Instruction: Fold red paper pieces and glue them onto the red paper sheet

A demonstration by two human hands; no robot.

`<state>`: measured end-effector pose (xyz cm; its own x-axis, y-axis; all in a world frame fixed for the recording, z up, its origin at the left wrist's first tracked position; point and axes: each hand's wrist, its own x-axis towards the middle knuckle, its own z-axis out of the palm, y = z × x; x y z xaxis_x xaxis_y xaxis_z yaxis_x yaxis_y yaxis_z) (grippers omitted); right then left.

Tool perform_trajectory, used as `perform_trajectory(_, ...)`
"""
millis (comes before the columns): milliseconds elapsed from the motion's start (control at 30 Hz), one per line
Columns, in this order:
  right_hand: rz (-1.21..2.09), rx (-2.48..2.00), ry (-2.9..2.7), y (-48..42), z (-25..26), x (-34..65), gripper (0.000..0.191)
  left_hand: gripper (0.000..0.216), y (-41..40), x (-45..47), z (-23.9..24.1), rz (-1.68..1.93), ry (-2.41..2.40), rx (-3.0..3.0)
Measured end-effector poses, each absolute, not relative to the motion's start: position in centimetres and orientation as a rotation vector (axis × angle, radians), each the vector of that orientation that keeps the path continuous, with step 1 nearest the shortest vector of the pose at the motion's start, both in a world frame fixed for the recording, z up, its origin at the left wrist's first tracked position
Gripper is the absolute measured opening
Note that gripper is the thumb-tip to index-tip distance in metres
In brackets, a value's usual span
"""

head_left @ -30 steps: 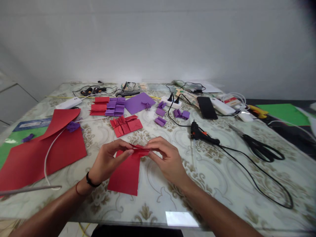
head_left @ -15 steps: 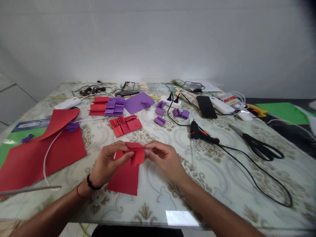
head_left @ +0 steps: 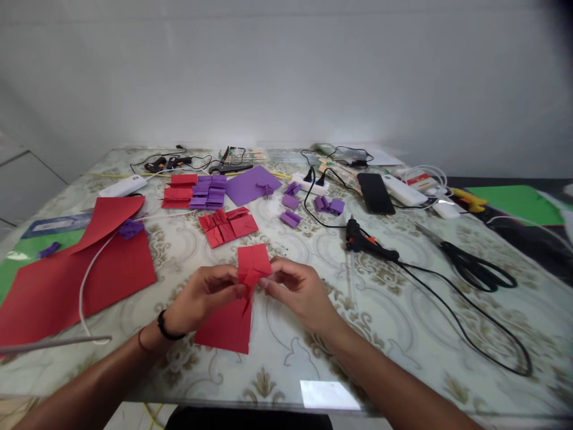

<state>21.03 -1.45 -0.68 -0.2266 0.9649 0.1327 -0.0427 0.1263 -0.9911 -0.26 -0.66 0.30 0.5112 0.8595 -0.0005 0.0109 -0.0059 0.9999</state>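
Pinching the folded red paper (head_left: 254, 261) between nearly closed thumbs and fingers, the left hand (head_left: 199, 301) and right hand (head_left: 302, 292) hold it above a flat red sheet (head_left: 226, 329) on the bench (head_left: 290, 370). Half a second ago its flap hung down; now a square panel stands upward, narrow folds below.

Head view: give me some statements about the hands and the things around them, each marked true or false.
1. The left hand and right hand both hold the folded red paper. True.
2. The glue gun lies to the left of both hands. False: it lies to their right.
3. The scissors have black handles. True.
4. The phone stands upright. False: it lies flat.
5. In the picture, a red sheet shows just below the folded red paper. True.
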Motion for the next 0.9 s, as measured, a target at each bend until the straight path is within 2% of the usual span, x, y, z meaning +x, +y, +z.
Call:
perform_trajectory(233, 1.284, -0.919, -1.367, -1.7, -1.0, 21.0, 0.023, 0.022, -0.9, 0.0, -0.6, 0.898, 0.650, 1.161)
perform_trajectory(433, 1.304, -0.893, -1.363, -2.4, -1.4, 20.4, 0.014, 0.023, -1.2, 0.5, -0.8, 1.000, 0.691, 1.317)
perform_trajectory(600, 1.273, -0.945, -1.346, -2.9, -1.6, 19.9, 0.015, 0.022, -1.5, 0.8, -0.5, 1.090, 0.753, 1.459)
perform_trajectory(767, 1.189, -0.952, -1.355, -3.1, -1.8, 19.8, 0.002, 0.014, -2.3, 1.5, -1.3, 1.155, 0.785, 1.386)
perform_trajectory(900, 1.174, -0.964, -1.389, -3.1, -2.0, 19.6, 0.010, 0.016, -2.4, 1.6, -1.6, 1.191, 0.770, 1.367)
